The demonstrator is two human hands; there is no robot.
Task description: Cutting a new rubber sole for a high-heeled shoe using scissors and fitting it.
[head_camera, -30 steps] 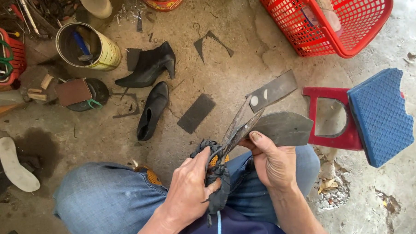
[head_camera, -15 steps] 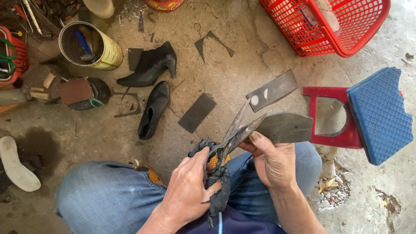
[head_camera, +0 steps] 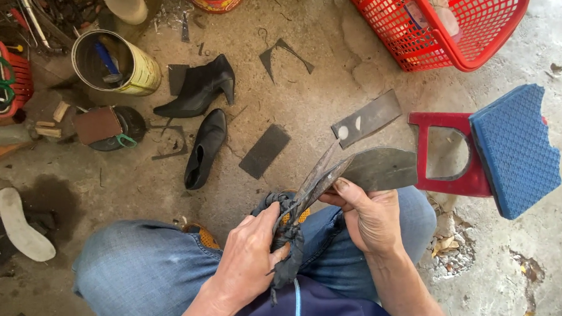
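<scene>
My left hand (head_camera: 249, 256) grips the cloth-wrapped handles of large dark shears (head_camera: 311, 181), whose blades point up and to the right. My right hand (head_camera: 369, 217) holds a dark rubber sheet (head_camera: 383, 169) with the blades biting into its left edge. Both hands are over my knees in blue jeans. A second dark strip (head_camera: 366, 117) with pale spots lies on the floor just beyond the blades.
Two black heeled boots (head_camera: 202, 90) and a dark rectangle (head_camera: 264, 151) lie on the concrete ahead. A metal can with tools (head_camera: 113, 65) stands at the left, a red basket (head_camera: 441, 26) at the top right, a red stool and blue pad (head_camera: 515, 147) at the right, a white insole (head_camera: 20, 223) lower left.
The hands, shears and rubber sheet stay almost still; the view has shifted only slightly.
</scene>
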